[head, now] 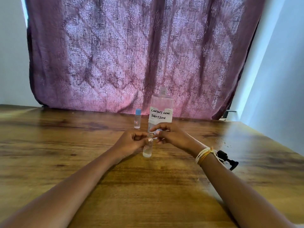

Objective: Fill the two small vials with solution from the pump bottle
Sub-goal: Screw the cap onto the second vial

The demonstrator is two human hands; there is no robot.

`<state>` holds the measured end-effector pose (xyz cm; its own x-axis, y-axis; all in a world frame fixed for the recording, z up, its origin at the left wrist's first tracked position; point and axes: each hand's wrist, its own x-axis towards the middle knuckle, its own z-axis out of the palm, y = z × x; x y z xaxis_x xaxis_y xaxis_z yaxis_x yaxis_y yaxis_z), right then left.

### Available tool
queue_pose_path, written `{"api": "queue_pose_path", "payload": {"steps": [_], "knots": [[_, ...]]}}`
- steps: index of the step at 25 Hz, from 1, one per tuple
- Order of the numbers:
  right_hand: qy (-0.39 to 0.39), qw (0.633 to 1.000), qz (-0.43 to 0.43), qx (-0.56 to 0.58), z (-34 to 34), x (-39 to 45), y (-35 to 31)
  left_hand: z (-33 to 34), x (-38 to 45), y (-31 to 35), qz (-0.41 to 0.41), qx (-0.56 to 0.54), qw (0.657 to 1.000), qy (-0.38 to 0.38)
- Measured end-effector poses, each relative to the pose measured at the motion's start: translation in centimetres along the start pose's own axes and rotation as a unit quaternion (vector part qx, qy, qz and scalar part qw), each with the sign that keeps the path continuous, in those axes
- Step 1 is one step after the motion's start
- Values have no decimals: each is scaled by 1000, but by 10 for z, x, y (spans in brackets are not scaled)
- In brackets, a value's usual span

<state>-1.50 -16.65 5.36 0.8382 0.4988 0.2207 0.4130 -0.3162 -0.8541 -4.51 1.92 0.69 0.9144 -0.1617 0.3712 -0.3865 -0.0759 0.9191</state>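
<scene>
Head view: clear cylindrical vial [147, 149] in left hand [131, 143]

wooden table [65, 145]; purple patterned curtain [131, 55] hanging behind it; pale walls [283, 79] either side.

A wooden table [82, 145] carries a blue-capped vial [137, 118] and an uncapped bottle labelled contact lens solution [161, 111], both standing just beyond the gripped vial, and a black pump head [227, 159] lying to its right.
</scene>
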Motion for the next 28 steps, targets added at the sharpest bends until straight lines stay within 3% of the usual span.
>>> {"api": "queue_pose_path", "payload": {"steps": [3, 6, 11, 19, 28], "knots": [[87, 992, -92, -24, 8, -2, -2, -2, 1, -3, -14, -12, 1000, 7], [131, 984, -121, 0, 8, -6, -5, -2, 1, -4, -13, -6, 1000, 9], [114, 981, -150, 45, 4, -7, -9, -2, 3, -6, -19, -3, 1000, -2], [23, 991, -131, 9, 8, -5, -4, -7, 4, -10, -4, 14, 1000, -23], [140, 979, -87, -121, 25, -8, -1, -9, 4, -12, 12, 38, 999, -34]]}}
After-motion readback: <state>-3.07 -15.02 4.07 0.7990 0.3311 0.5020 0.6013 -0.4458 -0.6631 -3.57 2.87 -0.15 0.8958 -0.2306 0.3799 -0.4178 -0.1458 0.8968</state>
